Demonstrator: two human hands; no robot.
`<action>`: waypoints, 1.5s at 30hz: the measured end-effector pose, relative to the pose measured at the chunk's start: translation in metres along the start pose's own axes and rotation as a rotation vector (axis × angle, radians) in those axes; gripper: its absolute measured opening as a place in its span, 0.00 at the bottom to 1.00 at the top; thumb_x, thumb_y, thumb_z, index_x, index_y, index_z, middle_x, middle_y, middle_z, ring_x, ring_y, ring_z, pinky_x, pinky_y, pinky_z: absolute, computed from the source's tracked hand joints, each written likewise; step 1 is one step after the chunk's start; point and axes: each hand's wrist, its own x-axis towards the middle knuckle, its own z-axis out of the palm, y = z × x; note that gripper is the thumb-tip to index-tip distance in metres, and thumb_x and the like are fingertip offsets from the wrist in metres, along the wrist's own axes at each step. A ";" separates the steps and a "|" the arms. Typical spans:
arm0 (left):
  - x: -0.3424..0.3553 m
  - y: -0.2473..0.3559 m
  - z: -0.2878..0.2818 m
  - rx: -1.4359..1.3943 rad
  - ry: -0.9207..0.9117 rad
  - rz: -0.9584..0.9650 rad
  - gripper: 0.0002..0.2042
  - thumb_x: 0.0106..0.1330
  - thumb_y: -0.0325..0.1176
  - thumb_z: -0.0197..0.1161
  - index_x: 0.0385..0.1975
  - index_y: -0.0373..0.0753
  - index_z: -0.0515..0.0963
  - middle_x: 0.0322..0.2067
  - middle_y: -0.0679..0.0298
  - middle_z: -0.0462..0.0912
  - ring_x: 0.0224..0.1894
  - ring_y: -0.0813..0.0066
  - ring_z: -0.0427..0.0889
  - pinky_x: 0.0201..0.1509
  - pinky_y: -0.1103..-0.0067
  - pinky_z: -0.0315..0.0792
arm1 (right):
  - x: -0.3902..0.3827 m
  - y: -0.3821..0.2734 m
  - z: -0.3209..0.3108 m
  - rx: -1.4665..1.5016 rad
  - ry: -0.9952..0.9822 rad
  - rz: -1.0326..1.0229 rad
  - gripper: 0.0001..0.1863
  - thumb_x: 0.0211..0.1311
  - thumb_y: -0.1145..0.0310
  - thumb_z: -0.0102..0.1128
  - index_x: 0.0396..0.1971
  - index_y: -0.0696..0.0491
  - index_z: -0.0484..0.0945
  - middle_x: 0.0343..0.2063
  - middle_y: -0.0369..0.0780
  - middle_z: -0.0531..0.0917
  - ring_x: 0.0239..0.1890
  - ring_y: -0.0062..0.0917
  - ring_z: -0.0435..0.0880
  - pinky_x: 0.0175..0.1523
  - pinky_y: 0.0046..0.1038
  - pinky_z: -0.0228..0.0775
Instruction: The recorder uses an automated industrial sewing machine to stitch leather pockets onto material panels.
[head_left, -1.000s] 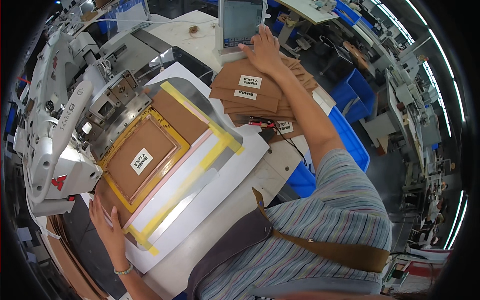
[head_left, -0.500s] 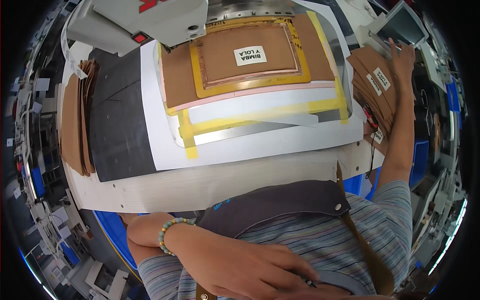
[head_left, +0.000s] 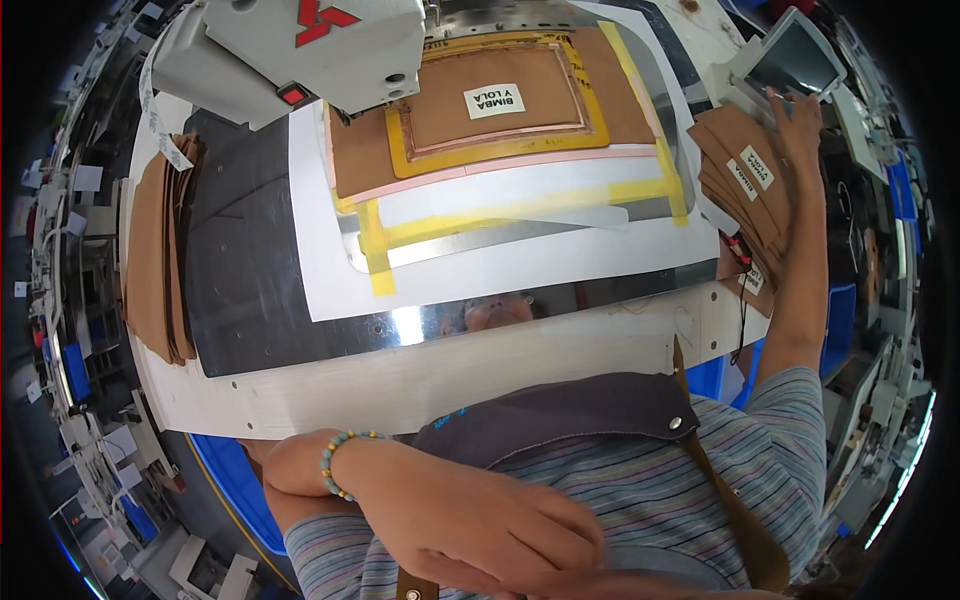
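My right hand (head_left: 797, 125) reaches to the upper right, fingers stretched apart, at the lower edge of a small grey-framed screen (head_left: 795, 60); whether a fingertip touches it I cannot tell. My left hand (head_left: 490, 525), with a bead bracelet (head_left: 330, 465) at the wrist, is curled near my chest; anything inside its fingers is hidden. Ahead, under a sewing machine head (head_left: 290, 50), a yellow frame (head_left: 400, 150) surrounds a brown panel (head_left: 450, 110) with a white label (head_left: 494, 100). This stands on a white sheet (head_left: 335, 270) with yellow tape.
Brown pieces with white labels (head_left: 735, 160) are fanned under my right forearm, beside a small red-handled tool (head_left: 738, 250) on a dark cord. A stack of brown pieces (head_left: 155, 260) stands at the left edge. A shiny metal plate (head_left: 420, 325) lies along the pale table (head_left: 330, 390).
The white sheet and yellow frame have shifted away from me under the machine head, baring the metal plate in front. My left hand's fingers have curled in more. My right hand stays by the screen.
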 end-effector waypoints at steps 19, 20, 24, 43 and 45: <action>-0.133 0.048 -0.090 0.911 1.430 -0.514 0.14 0.80 0.32 0.61 0.58 0.31 0.80 0.55 0.57 0.86 0.59 0.70 0.84 0.65 0.75 0.74 | -0.020 -0.252 -0.120 0.515 0.027 -0.535 0.32 0.67 0.56 0.67 0.66 0.60 0.76 0.75 0.62 0.64 0.80 0.55 0.59 0.81 0.55 0.51; -0.152 0.053 -0.092 0.947 1.457 -0.516 0.16 0.81 0.35 0.60 0.60 0.31 0.79 0.58 0.56 0.85 0.60 0.69 0.83 0.66 0.75 0.73 | -0.019 -0.243 -0.124 0.406 -0.008 -0.371 0.32 0.67 0.56 0.67 0.64 0.61 0.77 0.74 0.63 0.64 0.80 0.55 0.59 0.80 0.55 0.53; -0.165 0.078 -0.093 0.945 1.539 -0.444 0.21 0.83 0.36 0.57 0.69 0.33 0.72 0.66 0.54 0.79 0.65 0.68 0.81 0.69 0.75 0.72 | -0.015 -0.172 -0.090 0.011 0.161 0.116 0.32 0.69 0.50 0.65 0.59 0.64 0.80 0.69 0.65 0.71 0.76 0.56 0.64 0.77 0.54 0.58; -0.139 0.062 -0.160 0.957 1.443 -0.263 0.27 0.72 0.23 0.69 0.70 0.31 0.70 0.63 0.58 0.78 0.65 0.67 0.80 0.71 0.72 0.71 | -0.011 -0.060 -0.078 -0.043 -0.199 0.247 0.36 0.71 0.44 0.62 0.54 0.67 0.82 0.62 0.65 0.77 0.70 0.58 0.70 0.75 0.54 0.61; -0.124 0.062 -0.159 0.987 1.457 -0.234 0.27 0.70 0.20 0.71 0.68 0.32 0.71 0.61 0.61 0.79 0.62 0.66 0.81 0.70 0.72 0.73 | -0.010 -0.080 -0.102 0.074 -0.084 0.128 0.38 0.72 0.39 0.59 0.56 0.65 0.83 0.59 0.62 0.80 0.66 0.58 0.74 0.73 0.52 0.63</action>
